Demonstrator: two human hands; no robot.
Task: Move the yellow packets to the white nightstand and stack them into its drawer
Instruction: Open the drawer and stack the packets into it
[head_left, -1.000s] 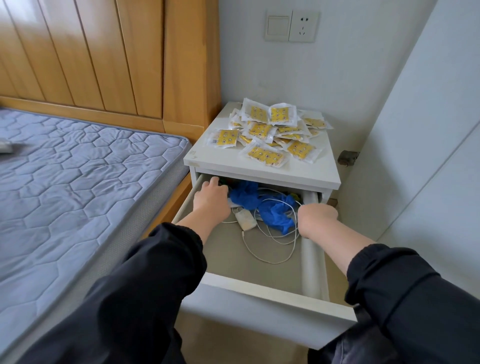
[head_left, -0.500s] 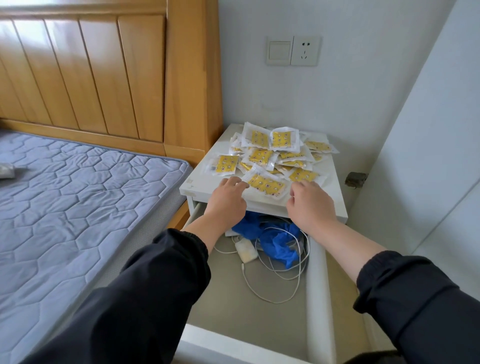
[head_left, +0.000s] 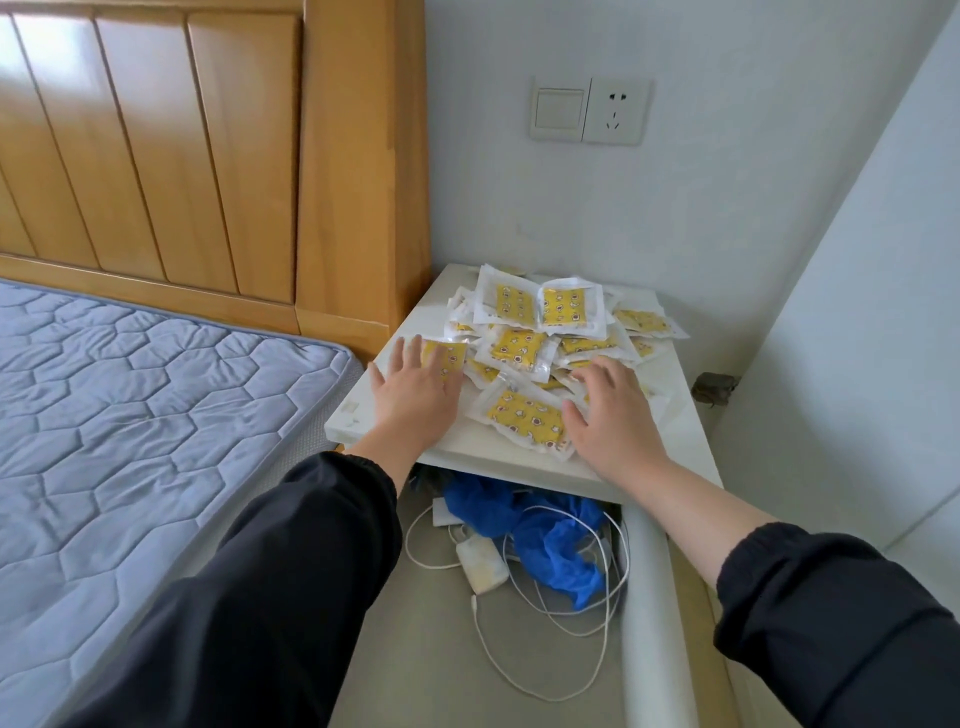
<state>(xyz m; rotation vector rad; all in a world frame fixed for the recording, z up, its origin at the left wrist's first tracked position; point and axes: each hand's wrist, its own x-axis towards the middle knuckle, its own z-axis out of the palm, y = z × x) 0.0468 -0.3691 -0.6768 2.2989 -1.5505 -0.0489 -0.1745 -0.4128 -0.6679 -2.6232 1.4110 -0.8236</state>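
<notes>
Bears a loose heap of yellow packets (head_left: 540, 343) on the white nightstand surface (head_left: 672, 434), piled toward the back wall. Holds crumpled blue plastic (head_left: 550, 545), a white charger (head_left: 483, 564) and a looped white cable (head_left: 474, 603) in the open drawer (head_left: 426, 654) beneath.

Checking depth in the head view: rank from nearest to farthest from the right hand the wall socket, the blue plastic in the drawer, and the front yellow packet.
1. Front yellow packet: on the nightstand, at the thumb of the right hand.
2. Blue plastic: below, inside the open drawer.
3. Wall socket: high on the wall behind.
</notes>
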